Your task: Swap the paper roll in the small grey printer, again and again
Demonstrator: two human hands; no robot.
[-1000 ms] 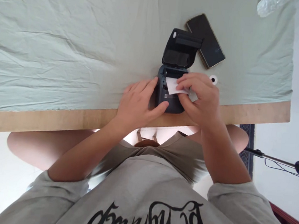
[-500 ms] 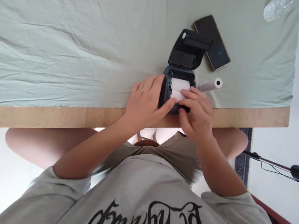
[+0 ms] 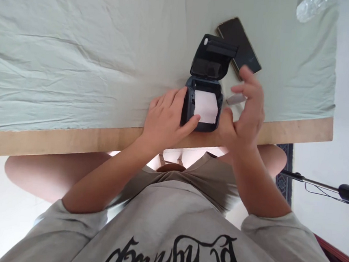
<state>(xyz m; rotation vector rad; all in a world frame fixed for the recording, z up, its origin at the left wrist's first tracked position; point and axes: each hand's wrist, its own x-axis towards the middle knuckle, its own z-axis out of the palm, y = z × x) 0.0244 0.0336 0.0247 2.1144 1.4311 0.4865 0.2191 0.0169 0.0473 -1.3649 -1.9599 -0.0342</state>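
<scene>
A small black receipt printer [image 3: 201, 127] lies near the table's front edge, its lid [image 3: 211, 63] swung up and back. Inside the printer sits a white paper roll [image 3: 205, 105] with its loose end toward me. My left hand [image 3: 166, 118] grips the printer's left side, the thumb at the front by the paper's end. To the right of the printer hovers my right hand [image 3: 246, 113], empty, fingers apart and slightly blurred. Partly hidden behind that hand is a second white paper roll [image 3: 235, 99].
A dark smartphone [image 3: 243, 43] lies at an angle behind the printer, under the edge of the raised lid. A clear plastic bottle [image 3: 310, 8] is at the far right. Pale green cloth [image 3: 92, 50] covers the table, leaving a wooden front edge [image 3: 70, 138] bare.
My right hand has let go of the paper in the printer and moved up and right, fingers spreading. The paper's end now shows fully. My left hand stays on the printer.
</scene>
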